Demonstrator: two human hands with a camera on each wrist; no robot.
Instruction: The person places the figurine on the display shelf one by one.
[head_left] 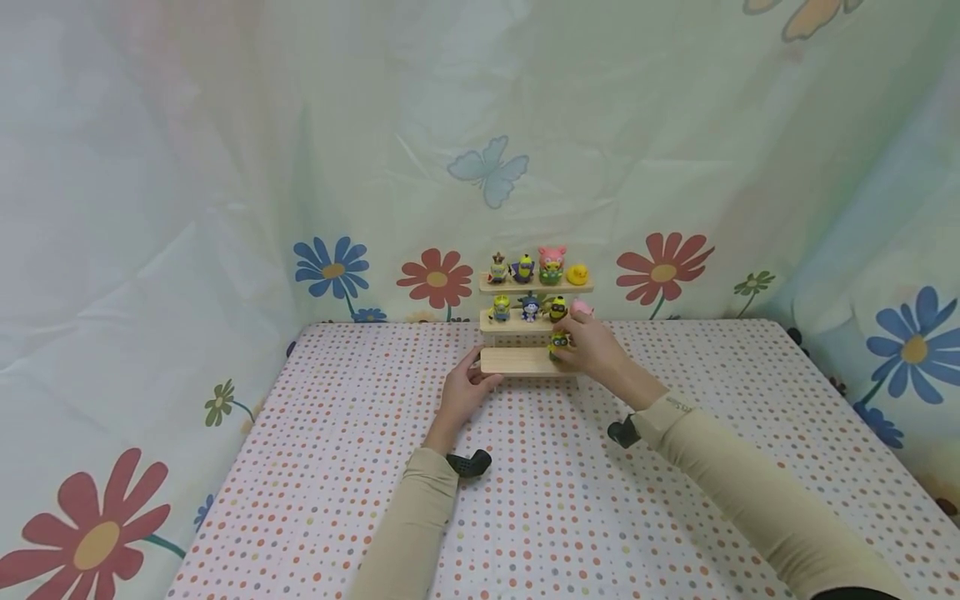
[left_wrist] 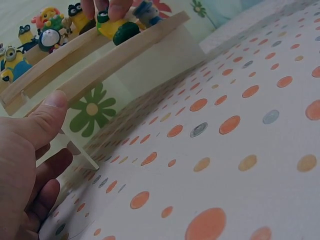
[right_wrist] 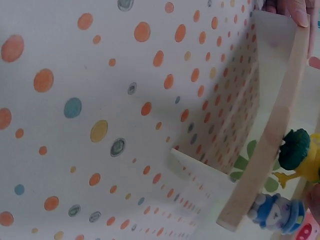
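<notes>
A three-tier wooden display shelf (head_left: pixel 517 362) stands at the back of the table. My left hand (head_left: pixel 461 393) grips the left end of its lowest tier, the thumb (left_wrist: pixel 54 102) on the front edge. At that tier's right part, my right hand (head_left: pixel 597 348) pinches a yellow minion figurine with a green base (left_wrist: pixel 119 28) from above, close over the board. Beside it, at the tier's right end, a small blue-and-white figurine (right_wrist: pixel 275 214) stands, hidden behind the right hand in the head view.
The middle tier (head_left: pixel 525 327) carries several minion and animal figurines, with a pink one (head_left: pixel 581 308) at its right end. On the top tier stand a pink-hooded figurine (head_left: pixel 552 263), a yellow duck (head_left: pixel 577 274) and others. A dotted cloth (head_left: pixel 525 500) covers the table; a flowered curtain (head_left: pixel 360 167) hangs behind.
</notes>
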